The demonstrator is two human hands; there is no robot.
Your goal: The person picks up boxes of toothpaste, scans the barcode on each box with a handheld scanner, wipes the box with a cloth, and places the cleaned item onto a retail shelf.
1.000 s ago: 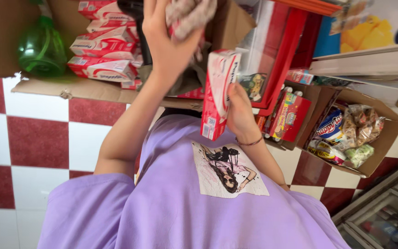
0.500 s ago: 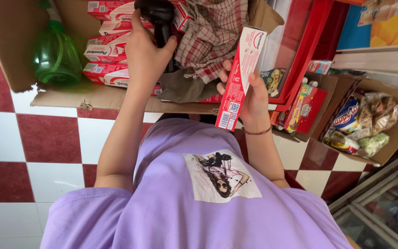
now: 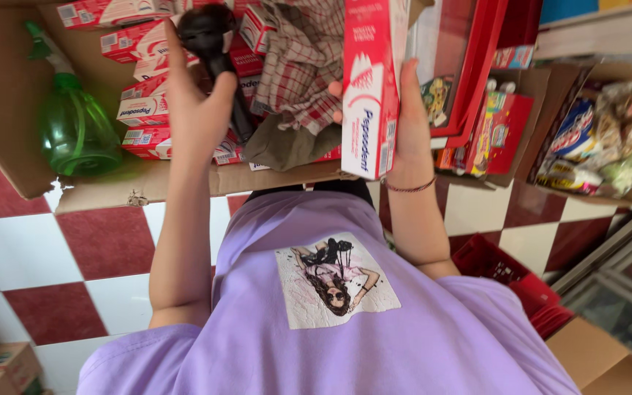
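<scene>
My left hand [image 3: 192,110] is shut on a black handheld device [image 3: 210,36] and holds it over an open cardboard box [image 3: 184,183]. That box contains several red and white toothpaste cartons [image 3: 144,110], a checked cloth [image 3: 301,66] and a green spray bottle [image 3: 74,128]. My right hand [image 3: 412,124] grips one long red and white toothpaste carton [image 3: 367,88] upright, just to the right of the cloth. My purple shirt fills the lower part of the head view.
To the right stand cardboard boxes of red packages [image 3: 502,128] and snack packets [image 3: 601,139]. A red crate [image 3: 506,274] sits by my right elbow, and another cardboard box [image 3: 601,362] at the bottom right. The floor [image 3: 104,241] is red and white tiles.
My left hand left the cloth, took the black device and now holds it lower. My right hand turned the toothpaste carton upright and lifted it.
</scene>
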